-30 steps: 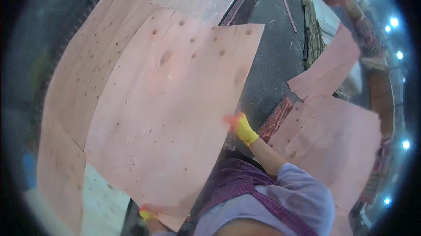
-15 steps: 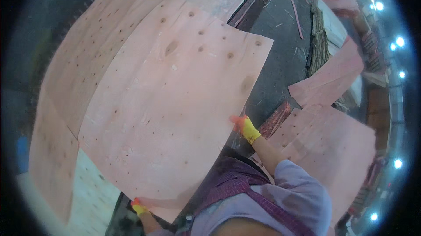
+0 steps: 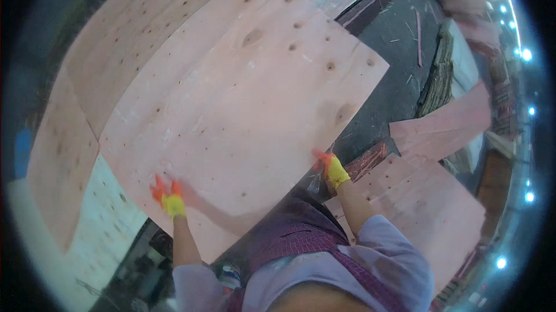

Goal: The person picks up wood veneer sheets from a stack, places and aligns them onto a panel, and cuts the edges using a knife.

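A large pinkish knotted veneer sheet (image 3: 243, 109) lies over other sheets in front of me. My left hand (image 3: 169, 195), in a yellow and orange glove, is on top of its lower left part with the fingers spread. My right hand (image 3: 331, 166), gloved alike, grips the sheet's right edge. Beneath and left of it are more tan sheets (image 3: 104, 63) and a paler sheet (image 3: 104, 231).
To my right lie loose pink sheets (image 3: 428, 213), a torn pink piece (image 3: 440, 121) and a stack of layered boards (image 3: 437, 68). The dark grey floor (image 3: 388, 39) has thin scraps and strips on it.
My left hand has moved from the sheet's bottom edge up onto its top face and spread its fingers. The sheet's far right corner sits further right in view. My right hand stays at the edge.
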Motion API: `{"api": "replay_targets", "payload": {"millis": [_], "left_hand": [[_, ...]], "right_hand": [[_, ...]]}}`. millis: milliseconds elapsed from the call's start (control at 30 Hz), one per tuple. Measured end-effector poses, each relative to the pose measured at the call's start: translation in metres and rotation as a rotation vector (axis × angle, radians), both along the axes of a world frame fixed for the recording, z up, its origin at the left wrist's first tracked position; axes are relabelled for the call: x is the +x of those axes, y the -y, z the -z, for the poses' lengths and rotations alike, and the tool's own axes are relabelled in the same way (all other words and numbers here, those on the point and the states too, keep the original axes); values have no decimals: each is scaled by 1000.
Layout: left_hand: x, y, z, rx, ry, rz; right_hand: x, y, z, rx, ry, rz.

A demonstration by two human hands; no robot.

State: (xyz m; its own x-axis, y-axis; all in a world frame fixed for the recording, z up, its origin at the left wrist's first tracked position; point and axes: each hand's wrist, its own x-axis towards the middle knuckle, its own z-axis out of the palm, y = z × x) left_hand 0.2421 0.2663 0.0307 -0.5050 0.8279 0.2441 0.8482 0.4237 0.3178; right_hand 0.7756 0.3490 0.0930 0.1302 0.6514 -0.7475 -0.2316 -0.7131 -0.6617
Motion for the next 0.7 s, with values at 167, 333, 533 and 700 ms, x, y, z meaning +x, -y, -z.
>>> {"api": "replay_targets", "payload": {"millis": [167, 333, 533, 700], "left_hand": [[46, -109, -17, -551, 63, -308], [39, -140, -34, -779, 284, -451], [30, -141, -22, -765, 200, -391], [13, -148, -38, -744, 247, -361]], "right_hand": [[31, 34, 60, 65, -122, 65], [87, 34, 98, 4, -488, 560], [-46, -86, -28, 192, -188, -288], [-183, -136, -38, 124, -173, -1009]]}}
